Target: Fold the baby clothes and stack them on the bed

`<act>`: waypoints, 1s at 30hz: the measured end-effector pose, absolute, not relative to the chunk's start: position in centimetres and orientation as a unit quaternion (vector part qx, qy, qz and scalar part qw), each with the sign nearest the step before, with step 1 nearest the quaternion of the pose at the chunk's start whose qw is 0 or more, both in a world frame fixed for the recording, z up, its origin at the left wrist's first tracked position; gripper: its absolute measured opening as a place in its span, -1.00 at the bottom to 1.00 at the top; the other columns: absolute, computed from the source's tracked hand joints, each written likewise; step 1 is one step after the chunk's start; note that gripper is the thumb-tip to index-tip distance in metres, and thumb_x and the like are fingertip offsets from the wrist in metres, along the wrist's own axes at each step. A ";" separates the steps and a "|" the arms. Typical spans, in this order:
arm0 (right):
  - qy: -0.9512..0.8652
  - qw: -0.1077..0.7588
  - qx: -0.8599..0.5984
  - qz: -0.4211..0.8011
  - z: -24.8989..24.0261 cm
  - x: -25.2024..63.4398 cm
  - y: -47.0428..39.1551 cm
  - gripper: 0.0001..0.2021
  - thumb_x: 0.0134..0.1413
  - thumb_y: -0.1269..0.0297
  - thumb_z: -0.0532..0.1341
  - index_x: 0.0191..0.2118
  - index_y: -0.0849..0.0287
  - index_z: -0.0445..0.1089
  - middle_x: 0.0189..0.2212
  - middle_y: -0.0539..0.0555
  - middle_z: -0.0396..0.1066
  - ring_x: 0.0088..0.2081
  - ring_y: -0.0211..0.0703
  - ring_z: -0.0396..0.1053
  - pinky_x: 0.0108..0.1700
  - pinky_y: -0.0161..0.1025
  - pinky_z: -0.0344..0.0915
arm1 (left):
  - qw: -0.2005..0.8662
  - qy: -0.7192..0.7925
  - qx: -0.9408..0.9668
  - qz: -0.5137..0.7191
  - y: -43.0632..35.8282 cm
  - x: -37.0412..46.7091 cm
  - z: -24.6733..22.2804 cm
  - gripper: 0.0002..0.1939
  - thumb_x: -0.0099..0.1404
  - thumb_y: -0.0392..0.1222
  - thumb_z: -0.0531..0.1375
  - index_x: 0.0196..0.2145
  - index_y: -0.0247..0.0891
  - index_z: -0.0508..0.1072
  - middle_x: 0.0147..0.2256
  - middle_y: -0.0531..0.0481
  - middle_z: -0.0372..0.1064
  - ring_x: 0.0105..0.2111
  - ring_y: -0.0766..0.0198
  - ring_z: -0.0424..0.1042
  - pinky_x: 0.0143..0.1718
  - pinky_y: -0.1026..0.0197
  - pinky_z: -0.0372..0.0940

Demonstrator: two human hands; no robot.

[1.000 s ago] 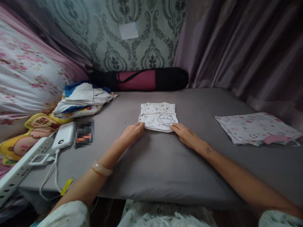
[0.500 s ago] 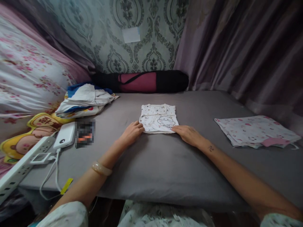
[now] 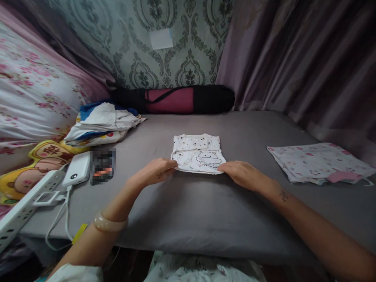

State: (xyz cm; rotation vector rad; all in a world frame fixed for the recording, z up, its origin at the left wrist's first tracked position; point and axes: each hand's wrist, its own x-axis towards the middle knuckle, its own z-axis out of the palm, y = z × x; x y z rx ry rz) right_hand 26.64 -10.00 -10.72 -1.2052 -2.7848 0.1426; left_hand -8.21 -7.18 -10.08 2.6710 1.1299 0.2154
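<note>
A small white printed baby garment (image 3: 197,150), folded into a rough square, lies in the middle of the grey sheet. A cartoon animal outline shows on its near right part, and small dark spots cover its far part. My left hand (image 3: 161,171) pinches the near left corner, with the fingertips partly hidden by the hand. At the near right corner, my right hand (image 3: 243,174) grips the cloth between thumb and fingers. The near edge is drawn taut between both hands and looks slightly raised from the sheet.
Folded white-and-pink cloth (image 3: 320,162) lies to the right. At left are a clothes pile (image 3: 102,121), a white power bank (image 3: 76,168), a power strip (image 3: 32,199), a yellow cushion (image 3: 44,162) and a blurred dark item (image 3: 102,166). A black-and-maroon long bag (image 3: 173,100) lies along the wall.
Both hands have closed on the garment's near corners and drawn that edge slightly toward me. Earlier they rested at those corners with the cloth lying flatter.
</note>
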 end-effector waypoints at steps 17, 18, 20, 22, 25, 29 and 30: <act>-0.788 0.152 -0.592 -0.065 -11.7 24.1 -1.2 -0.63 0.24 0.46 -0.01 0.06 0.14 0.40 -0.12 0.14 0.46 -0.12 -0.10 0.39 -0.15 -0.27 0.22 | 0.025 0.610 0.753 0.246 0.8 -3.0 -13.3 -0.73 0.38 -0.28 -0.04 -0.06 -0.20 0.38 -0.11 -0.12 0.46 -0.11 0.17 0.43 -0.17 0.22 0.25; -0.782 0.142 -0.604 -0.065 -11.8 23.9 -0.8 -0.63 0.24 0.46 -0.02 0.04 0.13 0.41 -0.12 0.14 0.46 -0.13 -0.10 0.39 -0.16 -0.27 0.21 | 0.026 0.616 0.749 0.243 1.3 -2.7 -13.6 -0.73 0.37 -0.29 -0.04 -0.06 -0.20 0.38 -0.10 -0.13 0.46 -0.11 0.16 0.43 -0.17 0.22 0.25; -0.769 0.124 -0.623 -0.065 -11.9 23.5 0.0 -0.65 0.25 0.44 -0.03 0.00 0.12 0.43 -0.14 0.15 0.45 -0.16 -0.10 0.38 -0.18 -0.26 0.20 | 0.026 0.630 0.740 0.234 2.1 -2.4 -14.1 -0.73 0.37 -0.29 -0.04 -0.07 -0.22 0.37 -0.11 -0.15 0.45 -0.13 0.15 0.43 -0.17 0.20 0.25; -0.759 0.114 -0.637 -0.065 -12.1 23.2 0.6 -0.65 0.25 0.43 -0.04 -0.03 0.12 0.43 -0.15 0.16 0.45 -0.17 -0.10 0.38 -0.19 -0.26 0.20 | 0.025 0.643 0.732 0.225 2.9 -2.1 -14.4 -0.73 0.37 -0.30 -0.04 -0.06 -0.22 0.36 -0.11 -0.17 0.44 -0.14 0.14 0.43 -0.17 0.19 0.24; -0.749 0.106 -0.652 -0.055 -12.3 22.9 1.5 -0.64 0.27 0.42 -0.06 -0.04 0.12 0.43 -0.13 0.17 0.45 -0.16 -0.09 0.39 -0.17 -0.25 0.22 | 0.029 0.652 0.726 0.218 3.7 -2.0 -14.7 -0.75 0.37 -0.30 -0.04 -0.07 -0.25 0.35 -0.11 -0.20 0.43 -0.12 0.13 0.42 -0.16 0.19 0.23; -0.745 0.118 -0.656 -0.023 -12.7 23.0 2.9 -0.63 0.27 0.42 -0.06 0.03 0.14 0.41 -0.07 0.21 0.45 -0.09 -0.04 0.41 -0.12 -0.22 0.26 | 0.050 0.656 0.721 0.218 4.9 -1.9 -15.0 -0.75 0.38 -0.28 -0.06 -0.09 -0.29 0.35 -0.11 -0.23 0.44 -0.09 0.11 0.41 -0.14 0.19 0.22; -0.741 0.125 -0.660 -0.012 -12.9 23.1 3.3 -0.62 0.26 0.43 -0.05 0.05 0.15 0.39 -0.05 0.22 0.45 -0.07 -0.03 0.41 -0.10 -0.22 0.26 | 0.055 0.664 0.714 0.217 5.3 -1.9 -15.2 -0.75 0.38 -0.27 -0.06 -0.10 -0.29 0.36 -0.11 -0.23 0.44 -0.09 0.10 0.41 -0.14 0.19 0.23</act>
